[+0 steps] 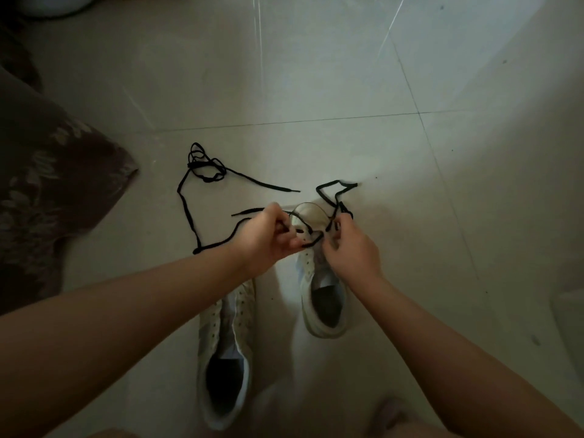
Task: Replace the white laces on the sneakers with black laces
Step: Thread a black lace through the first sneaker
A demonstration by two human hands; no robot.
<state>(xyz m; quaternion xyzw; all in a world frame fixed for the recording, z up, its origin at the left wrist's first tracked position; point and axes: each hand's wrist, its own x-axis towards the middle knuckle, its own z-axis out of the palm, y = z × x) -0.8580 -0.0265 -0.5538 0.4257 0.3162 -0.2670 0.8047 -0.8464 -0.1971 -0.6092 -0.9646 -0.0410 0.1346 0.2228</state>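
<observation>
Nearest the person, the unlaced pale canvas sneaker (226, 352) lies on the tiled floor (316, 74) with its heel toward the body and its eyelets bare. Just beyond and to its right stands the second pale sneaker (319, 279), its long axis running straight away from the person, toe farthest. Both hands meet over its front eyelets. The left hand (265, 238) has its fingers (286, 229) curled, pinching one run of the thin black lace (311, 240); the right hand (350, 248) pinches the other run just across the tongue. The lace crosses between them, so the coming pull looks to go sideways, across the shoe's axis, with each hand equally near. Farther out, the lace's slack trails left and right, and a second black lace (205, 167) lies loosely coiled beyond.
</observation>
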